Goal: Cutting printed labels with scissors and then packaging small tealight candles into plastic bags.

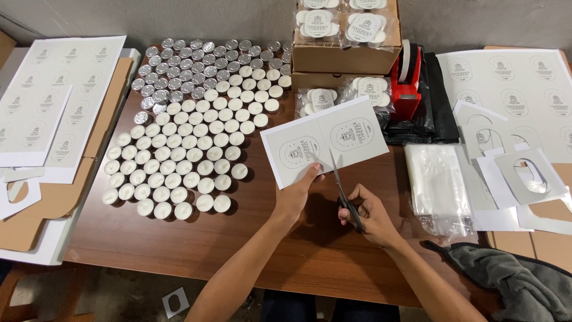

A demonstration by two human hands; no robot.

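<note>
White paper label strip (325,142), printed with two oval badges, is hovering right of the white tealight candles (179,161); our left hand (296,195) is pinching its edge taut while our right hand (364,211) is gripping black-handled scissors (342,191), blades splitting the badges.

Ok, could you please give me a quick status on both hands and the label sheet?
Left hand pinching label sheet at its near edge. Right hand working scissors, blades up into the sheet between its two labels. Tealight candles at left, clear of the cut.
</note>
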